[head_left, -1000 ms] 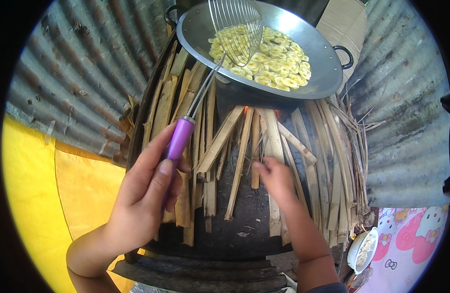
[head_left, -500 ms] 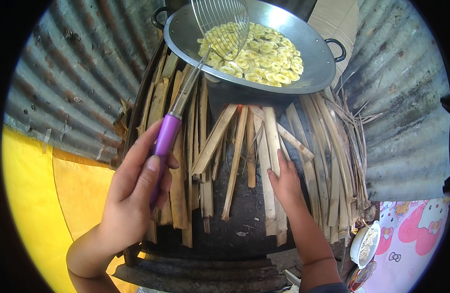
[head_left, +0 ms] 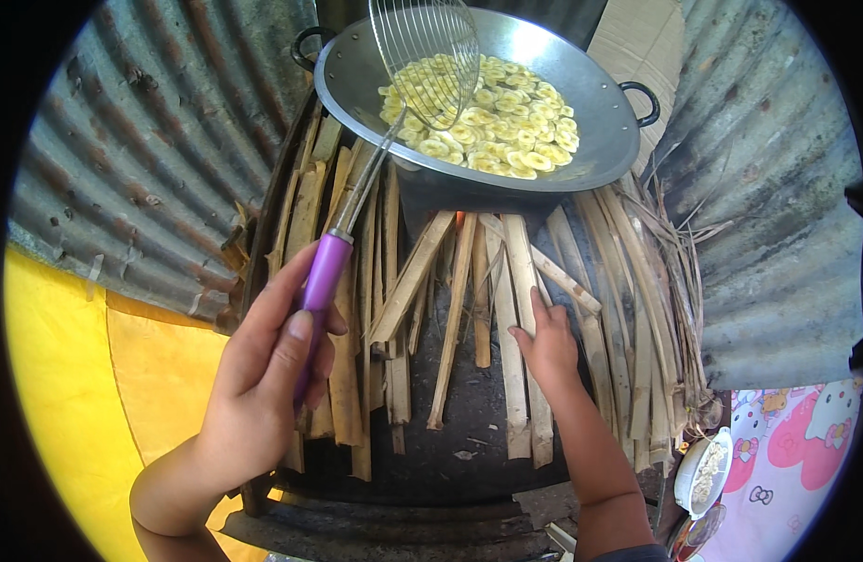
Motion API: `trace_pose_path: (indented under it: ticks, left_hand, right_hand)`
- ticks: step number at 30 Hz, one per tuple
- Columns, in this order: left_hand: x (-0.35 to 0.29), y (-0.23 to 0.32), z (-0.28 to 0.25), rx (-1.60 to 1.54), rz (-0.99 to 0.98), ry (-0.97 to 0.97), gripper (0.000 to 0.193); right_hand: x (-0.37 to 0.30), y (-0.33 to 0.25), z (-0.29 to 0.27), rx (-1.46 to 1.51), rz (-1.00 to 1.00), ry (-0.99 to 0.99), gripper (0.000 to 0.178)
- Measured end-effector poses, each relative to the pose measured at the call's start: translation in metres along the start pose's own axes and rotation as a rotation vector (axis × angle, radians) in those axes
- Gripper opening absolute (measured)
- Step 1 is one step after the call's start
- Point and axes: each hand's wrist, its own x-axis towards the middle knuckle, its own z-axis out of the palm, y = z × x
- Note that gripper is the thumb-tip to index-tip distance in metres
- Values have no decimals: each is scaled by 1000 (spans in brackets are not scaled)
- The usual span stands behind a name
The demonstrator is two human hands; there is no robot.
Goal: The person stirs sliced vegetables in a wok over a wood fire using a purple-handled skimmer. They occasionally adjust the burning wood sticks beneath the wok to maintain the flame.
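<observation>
My left hand (head_left: pixel 267 375) is wrapped around the purple handle of a wire skimmer (head_left: pixel 356 187). Its round wire head hangs over a wide metal wok (head_left: pixel 600 140), in front of thin pale-yellow banana slices (head_left: pixel 525 131) spread in the wok. Below the rim, my right hand (head_left: pixel 549 348) grips a long stick of firewood (head_left: pixel 540 426), thumb across its top and fingers curled at its right side; the fingertips are partly hidden. That stick runs in under the wok beside another one (head_left: pixel 512 403).
An orange glow (head_left: pixel 461 219) shows at the stove mouth under the wok. Several wood sticks (head_left: pixel 637 356) lie at both sides. Corrugated metal sheets (head_left: pixel 768 206) flank the stove. At lower right stands a white bowl (head_left: pixel 703 476) with pale bits; yellow cloth (head_left: pixel 61 347) hangs left.
The stick under my right hand has slid slightly inward toward the fire, and that hand's fingers look more curled. The view has shifted a little; my left hand still holds the skimmer.
</observation>
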Motion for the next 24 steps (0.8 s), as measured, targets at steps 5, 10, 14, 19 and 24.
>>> trace_pose_path:
  ticks: [5, 10, 14, 19, 24]
  left_hand:
    - [-2, 0, -2, -11, 17, -1, 46]
    - [-5, 2, -2, -12, 11, 31, 45]
    - [-9, 2, 0, 3, 0, 50, 45]
    - [-12, 0, 7, 11, 15, 44, 45]
    - [-14, 0, 14, 6, 5, 44, 45]
  right_hand:
    - [-30, -14, -7, -115, -185, 62, 46]
    - [-63, -27, -5, -254, -71, -248, 36]
    - [-61, -29, 2, -221, -173, -191, 31]
    - [-28, -31, 32, -327, -300, -110, 23]
    - [-3, -34, 63, -311, -160, -173, 20]
